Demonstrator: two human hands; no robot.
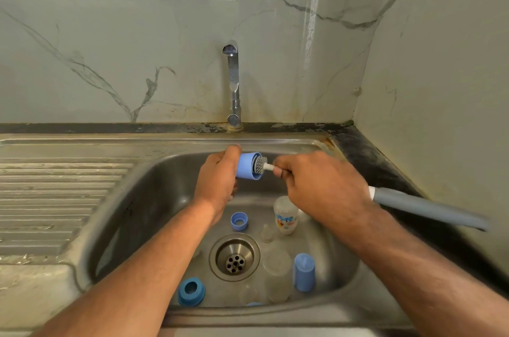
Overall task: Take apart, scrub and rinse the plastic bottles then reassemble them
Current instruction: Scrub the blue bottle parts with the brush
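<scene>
Blue cap (247, 166) gripped in left hand (220, 179) over sink (275, 144) back edge; right hand (319, 185) pinching brush (260, 164) stem, bristles at cap mouth. Judged light, stiff, wet-slippery: best held round outer wall.

I see a chrome tap (233, 86) upright behind the steel sink (154, 171), its round drain (234, 257) at the basin's middle. A ribbed draining board (55, 199) lies left, with a marble-veined wall (124, 33) behind and dark worktop (371, 155) edging on the right.
</scene>
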